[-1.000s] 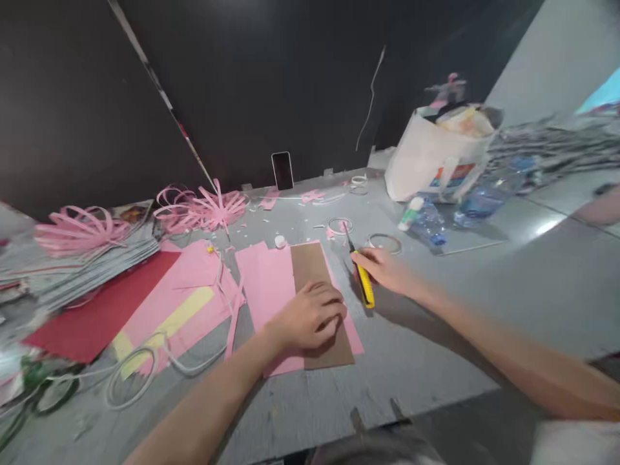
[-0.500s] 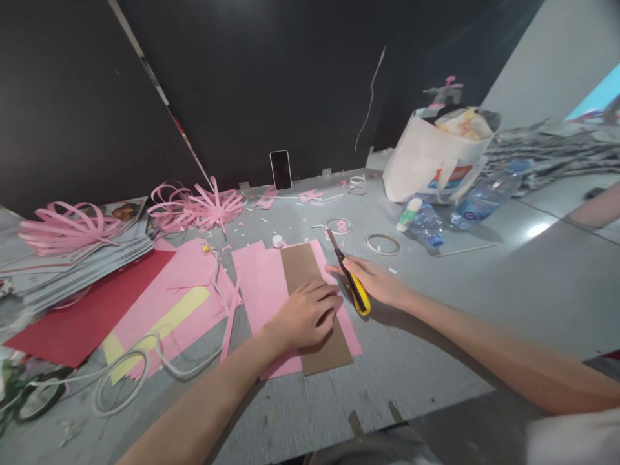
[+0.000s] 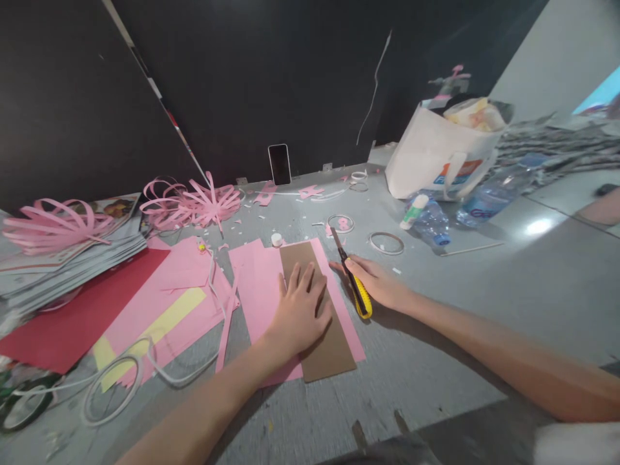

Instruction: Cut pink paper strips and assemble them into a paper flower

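Note:
My left hand lies flat with fingers spread on a brown cardboard strip, which rests on a pink paper sheet on the grey table. My right hand grips a yellow and black utility knife, blade out and pointing away, just right of the pink sheet's right edge. The knife's tip is near the strip's far right corner.
Left lie red, pink and yellow sheets, white wire loops, a stack of papers and pink paper flowers. A phone leans on the black wall. A white bag, glue stick and water bottles stand right.
My left hand has opened from curled to flat on the cardboard strip. My right hand moved the knife left, closer to the pink sheet's edge.

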Tool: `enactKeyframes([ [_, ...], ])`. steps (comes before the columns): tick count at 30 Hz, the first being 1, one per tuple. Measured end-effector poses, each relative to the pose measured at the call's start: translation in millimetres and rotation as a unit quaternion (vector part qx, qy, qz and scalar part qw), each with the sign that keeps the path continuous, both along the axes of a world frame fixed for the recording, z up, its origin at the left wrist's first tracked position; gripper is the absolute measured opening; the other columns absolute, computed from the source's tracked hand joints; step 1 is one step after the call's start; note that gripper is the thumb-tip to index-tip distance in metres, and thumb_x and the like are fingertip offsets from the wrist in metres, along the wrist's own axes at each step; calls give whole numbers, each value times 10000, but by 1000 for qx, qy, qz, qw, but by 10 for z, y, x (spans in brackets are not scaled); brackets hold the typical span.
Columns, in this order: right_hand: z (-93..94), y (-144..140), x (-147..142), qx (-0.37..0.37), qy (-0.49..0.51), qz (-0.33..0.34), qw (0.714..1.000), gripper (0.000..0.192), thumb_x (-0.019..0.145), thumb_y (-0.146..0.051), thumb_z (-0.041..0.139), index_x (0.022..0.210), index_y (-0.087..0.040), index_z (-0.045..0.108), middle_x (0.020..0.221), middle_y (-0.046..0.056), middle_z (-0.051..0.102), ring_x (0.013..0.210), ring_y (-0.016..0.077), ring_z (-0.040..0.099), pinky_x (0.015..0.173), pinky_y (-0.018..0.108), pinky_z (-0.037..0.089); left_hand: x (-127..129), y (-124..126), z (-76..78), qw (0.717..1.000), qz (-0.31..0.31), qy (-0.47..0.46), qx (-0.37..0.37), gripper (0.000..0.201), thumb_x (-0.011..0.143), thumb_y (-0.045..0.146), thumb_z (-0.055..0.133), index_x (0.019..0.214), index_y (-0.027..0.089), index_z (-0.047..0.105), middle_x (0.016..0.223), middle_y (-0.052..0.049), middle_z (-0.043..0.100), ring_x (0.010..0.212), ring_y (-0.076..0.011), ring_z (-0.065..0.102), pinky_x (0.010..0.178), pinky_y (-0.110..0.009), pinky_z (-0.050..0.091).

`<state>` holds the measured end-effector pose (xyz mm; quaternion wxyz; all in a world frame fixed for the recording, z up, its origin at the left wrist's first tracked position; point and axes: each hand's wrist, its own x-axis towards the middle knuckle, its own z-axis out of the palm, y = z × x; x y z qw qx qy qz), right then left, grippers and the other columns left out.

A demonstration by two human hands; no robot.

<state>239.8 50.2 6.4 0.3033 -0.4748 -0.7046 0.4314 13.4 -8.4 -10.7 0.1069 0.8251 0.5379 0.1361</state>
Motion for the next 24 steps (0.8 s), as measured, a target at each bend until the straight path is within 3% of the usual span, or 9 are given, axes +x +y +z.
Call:
enactKeyframes([
  [5, 4, 13, 8, -5, 0, 13, 1000, 540, 1069, -707, 404, 862, -234, 564, 893, 28, 643, 853, 231, 600, 816, 367, 438, 27, -1, 75, 998, -7, -29, -56, 544, 1048, 401, 562, 1567, 235, 547, 1781, -135, 304, 1681, -399, 164, 1312, -770, 107],
  [9, 29, 9, -1, 8, -11, 18, 1000, 534, 1078, -684, 394, 867, -233, 588, 914, 34, 657, 890, 239, 614, 846, 368, 445, 10, 55, 199, 985, -32, -58, -156, 806, 934, 531, 745, 1631, 216, 491, 1810, -168, 151, 1693, -404, 33, 1318, -744, 52],
  [12, 55, -3, -13, 11, -21, 15, 1000, 534, 1075, -682, 390, 849, -237, 578, 883, 30, 645, 882, 240, 614, 851, 372, 456, -1, 92, 230, 980, -40, -67, -182, 927, 876, 581, 807, 1656, 223, 459, 1809, -184, 96, 1692, -396, -3, 1321, -724, 36],
  [19, 60, -6, -13, 8, -24, 16, 1000, 545, 1067, -704, 389, 862, -239, 586, 914, 49, 670, 930, 261, 625, 886, 396, 476, 30, 83, 50, 991, -31, -60, -112, 873, 901, 640, 771, 1639, 270, 486, 1805, -198, 165, 1686, -435, 72, 1309, -748, 84],
  [24, 40, 0, -6, 6, -31, 12, 999, 544, 1071, -702, 382, 858, -240, 574, 865, 29, 637, 867, 245, 606, 825, 372, 460, 51, 21, -24, 997, -47, -46, -29, 627, 976, 558, 702, 1555, 357, 568, 1792, -127, 269, 1663, -489, 135, 1278, -793, 162],
])
